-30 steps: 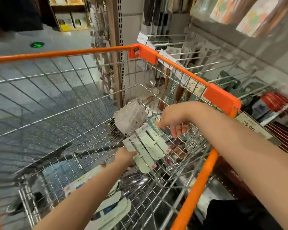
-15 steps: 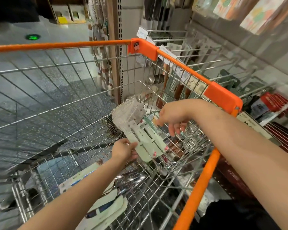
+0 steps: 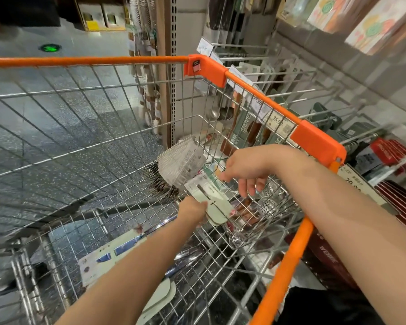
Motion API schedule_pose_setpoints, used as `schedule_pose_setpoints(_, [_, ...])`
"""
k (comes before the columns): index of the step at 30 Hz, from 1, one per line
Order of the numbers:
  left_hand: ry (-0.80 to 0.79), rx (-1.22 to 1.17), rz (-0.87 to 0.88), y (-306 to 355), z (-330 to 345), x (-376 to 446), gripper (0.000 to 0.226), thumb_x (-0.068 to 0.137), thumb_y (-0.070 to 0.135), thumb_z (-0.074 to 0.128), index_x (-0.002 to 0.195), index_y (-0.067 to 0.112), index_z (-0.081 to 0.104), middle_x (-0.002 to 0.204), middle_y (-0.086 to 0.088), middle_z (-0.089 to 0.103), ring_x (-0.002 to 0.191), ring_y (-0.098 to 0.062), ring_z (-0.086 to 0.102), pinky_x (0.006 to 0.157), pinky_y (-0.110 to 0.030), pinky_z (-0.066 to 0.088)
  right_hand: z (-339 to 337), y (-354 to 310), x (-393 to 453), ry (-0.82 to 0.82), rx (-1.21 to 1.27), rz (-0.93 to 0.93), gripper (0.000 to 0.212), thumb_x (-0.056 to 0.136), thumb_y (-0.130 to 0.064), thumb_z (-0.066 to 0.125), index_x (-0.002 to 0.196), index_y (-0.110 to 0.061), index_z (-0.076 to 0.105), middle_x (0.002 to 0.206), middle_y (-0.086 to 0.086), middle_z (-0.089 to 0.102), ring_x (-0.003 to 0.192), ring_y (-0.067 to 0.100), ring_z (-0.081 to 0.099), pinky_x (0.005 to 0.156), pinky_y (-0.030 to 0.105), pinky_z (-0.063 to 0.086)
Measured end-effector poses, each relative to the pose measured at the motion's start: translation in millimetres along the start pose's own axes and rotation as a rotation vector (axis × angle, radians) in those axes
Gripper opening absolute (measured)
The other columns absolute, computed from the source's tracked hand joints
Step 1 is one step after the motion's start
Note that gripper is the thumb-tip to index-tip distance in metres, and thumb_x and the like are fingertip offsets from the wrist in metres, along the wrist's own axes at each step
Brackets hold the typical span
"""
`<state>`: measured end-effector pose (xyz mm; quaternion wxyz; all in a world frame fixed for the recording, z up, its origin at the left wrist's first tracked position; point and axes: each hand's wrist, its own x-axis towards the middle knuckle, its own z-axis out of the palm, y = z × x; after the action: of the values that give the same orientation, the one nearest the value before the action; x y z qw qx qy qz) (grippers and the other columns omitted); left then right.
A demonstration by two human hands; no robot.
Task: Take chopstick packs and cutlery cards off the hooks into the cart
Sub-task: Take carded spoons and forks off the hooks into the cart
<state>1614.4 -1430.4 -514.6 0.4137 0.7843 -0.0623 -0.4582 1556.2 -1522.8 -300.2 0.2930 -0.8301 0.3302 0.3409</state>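
Both my arms reach down into the wire cart (image 3: 319, 143) with the orange rim. My left hand (image 3: 192, 208) grips a stack of pale green cutlery cards (image 3: 217, 207) low against the cart's right wall. My right hand (image 3: 246, 171) hovers just above them, fingers loosely spread, its fingertips at the cards' upper end; whether it pinches a card is unclear. A thick bundle of grey-white cutlery cards with dark fork tines (image 3: 181, 164) lies in the cart just beyond. More cards with spoons (image 3: 117, 254) lie on the cart floor under my left forearm.
Display hooks (image 3: 291, 73) with price tags and hanging packs run along the shelf wall to the right of the cart. Metal strainers (image 3: 271, 199) show through the cart's right wall. The speckled shop floor (image 3: 56, 127) lies beyond on the left.
My left hand has gathered the fanned green cards into a tighter stack and shifted it slightly toward the cart's right wall. My right hand has opened its fingers a little above them.
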Motion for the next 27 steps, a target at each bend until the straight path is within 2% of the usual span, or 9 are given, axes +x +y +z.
schedule_pose_setpoints(4, [0.000,0.067,-0.002,1,-1,3,0.037,0.094,0.029,0.062,0.107,-0.005,0.058,0.084,-0.013,0.067,0.056,-0.016,0.063,0.040,-0.022,0.048,-1,-2,-1,-0.001,-0.002,-0.010,0.034,0.101,-0.033,0.043,0.118,-0.005,0.048,0.071,0.013,0.063,0.039,0.015,0.051,0.037,0.017,0.040])
schedule_pose_setpoints(9, [0.048,0.031,-0.007,3,5,7,0.037,0.083,0.038,0.075,0.089,0.004,0.060,0.071,-0.004,0.063,0.050,-0.011,0.060,0.038,-0.020,0.043,-2,-3,-1,-0.015,-0.023,-0.007,0.030,0.102,-0.032,0.042,0.114,-0.005,0.047,0.072,0.014,0.063,0.035,0.013,0.050,0.038,0.017,0.041])
schedule_pose_setpoints(13, [0.016,0.004,0.027,2,17,7,0.041,0.085,0.046,0.070,0.080,0.006,0.060,0.060,0.000,0.058,0.045,-0.009,0.052,0.039,-0.018,0.039,-4,-2,-1,-0.010,-0.055,-0.010,0.032,0.102,-0.031,0.043,0.114,-0.002,0.048,0.070,0.013,0.063,0.040,0.014,0.047,0.037,0.017,0.038])
schedule_pose_setpoints(16, [-0.007,-0.028,0.070,3,25,5,0.035,0.086,0.037,0.070,0.103,0.007,0.067,0.067,0.005,0.061,0.049,-0.007,0.054,0.035,-0.013,0.037,-5,-3,-2,-0.006,-0.064,-0.003,0.034,0.102,-0.030,0.043,0.118,0.000,0.049,0.067,0.013,0.062,0.039,0.014,0.043,0.038,0.019,0.036])
schedule_pose_setpoints(19, [-0.025,-0.024,0.046,3,25,4,0.040,0.087,0.036,0.069,0.108,0.001,0.067,0.069,0.003,0.062,0.049,-0.007,0.050,0.033,-0.011,0.034,-5,-2,-1,0.002,-0.061,0.008,0.034,0.102,-0.030,0.043,0.118,-0.001,0.049,0.067,0.013,0.062,0.040,0.014,0.044,0.041,0.022,0.036])
schedule_pose_setpoints(21, [-0.019,-0.036,0.036,3,22,4,0.046,0.086,0.038,0.069,0.108,-0.002,0.067,0.083,-0.005,0.069,0.060,-0.013,0.060,0.045,-0.013,0.045,-6,0,1,0.014,-0.075,0.035,0.034,0.101,-0.032,0.044,0.115,-0.002,0.050,0.068,0.013,0.064,0.040,0.014,0.045,0.043,0.023,0.039])
schedule_pose_setpoints(23, [-0.026,-0.045,0.040,3,17,2,0.043,0.084,0.039,0.071,0.097,-0.001,0.068,0.097,-0.012,0.071,0.072,-0.018,0.067,0.057,-0.019,0.052,-7,2,0,0.023,-0.094,0.068,0.034,0.101,-0.032,0.045,0.115,-0.001,0.051,0.070,0.013,0.065,0.042,0.014,0.048,0.045,0.025,0.041])
schedule_pose_setpoints(25, [-0.028,-0.089,0.069,6,9,-2,0.032,0.083,0.034,0.073,0.077,0.004,0.063,0.082,-0.010,0.070,0.053,-0.008,0.059,0.046,-0.014,0.045,-9,2,-3,0.041,-0.105,0.081,0.038,0.101,-0.029,0.044,0.124,0.001,0.049,0.070,0.011,0.061,0.046,0.016,0.051,0.048,0.026,0.043])
schedule_pose_setpoints(27, [-0.014,-0.123,0.122,13,0,-10,0.026,0.085,0.028,0.072,0.077,0.005,0.066,0.080,-0.007,0.071,0.044,-0.002,0.054,0.039,-0.010,0.039,-9,3,-4,0.093,-0.119,0.079,0.042,0.102,-0.026,0.043,0.133,0.002,0.044,0.069,0.010,0.056,0.049,0.017,0.053,0.052,0.028,0.045])
